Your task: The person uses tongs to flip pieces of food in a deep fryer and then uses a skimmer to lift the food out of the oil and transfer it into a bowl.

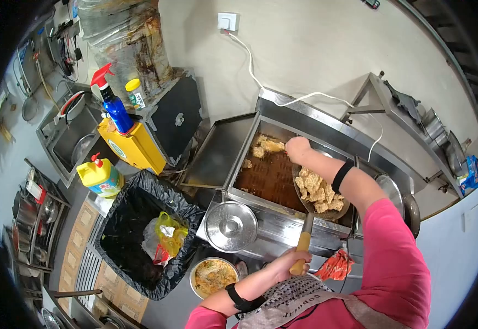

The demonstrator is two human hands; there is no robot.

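My left hand [289,265] is closed around the wooden handle [303,244] of a skimmer. Several pieces of battered fried chicken [320,191] are heaped in the skimmer's round bowl, at the right side of a deep fryer [261,189] filled with brown oil. Over the fryer's back part, my right hand [298,148] has its fingers closed at the end of a battered chicken piece [272,146]; the fingertips are partly hidden. Another coated lump [259,151] lies just left of it in the oil.
A steel lid [231,226] sits at the fryer's front left, above a bowl of crumbs [213,276]. A black-lined bin [119,230] stands left of it. Near the sink [66,145] are a blue spray bottle [117,112] and a yellow jug [100,176]. A white cord [316,94] crosses behind the fryer.
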